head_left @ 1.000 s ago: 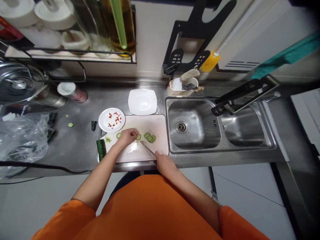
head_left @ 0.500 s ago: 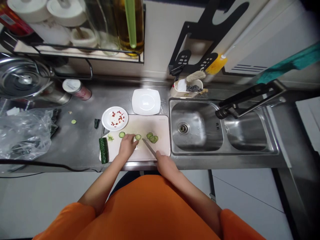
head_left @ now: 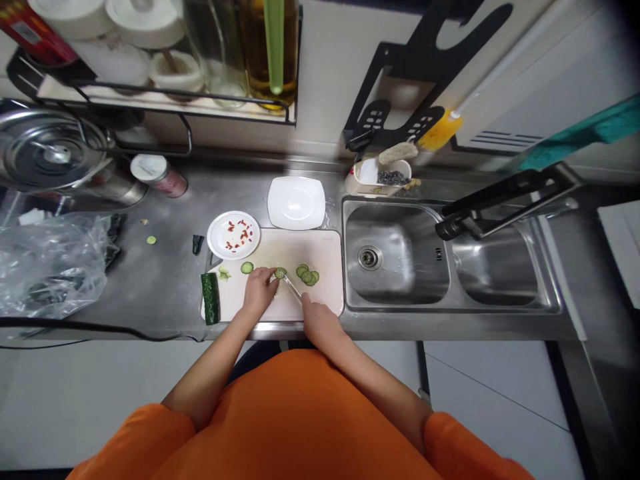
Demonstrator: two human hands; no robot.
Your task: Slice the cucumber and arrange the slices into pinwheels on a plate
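Observation:
My left hand (head_left: pixel 261 292) pinches the edge of a cucumber slice (head_left: pixel 281 273) over the middle of the white cutting board (head_left: pixel 327 257). In my right hand (head_left: pixel 321 321) is a knife (head_left: pixel 293 287), its blade pointing up and left with the tip at that slice. Several overlapping cucumber slices (head_left: pixel 307 275) lie on the board to the right of the blade. Left of my left hand are a single cucumber round (head_left: pixel 247 267) and some pale green trimmings (head_left: pixel 224 273). A dark green length of cucumber (head_left: pixel 211 298) rests across the board's left edge.
A round plate with red chilli-like bits (head_left: pixel 233 235) overlaps the board's upper left corner. Behind the board stands a white square plate (head_left: pixel 296 203). To the right is a double steel sink (head_left: pixel 395 257); at left lie a cucumber end (head_left: pixel 197 244) and a plastic bag (head_left: pixel 55 260).
The knife in my right hand has moved left, bringing its tip from beside the slice to against it. My left hand keeps its pinch. The whole view has shifted slightly.

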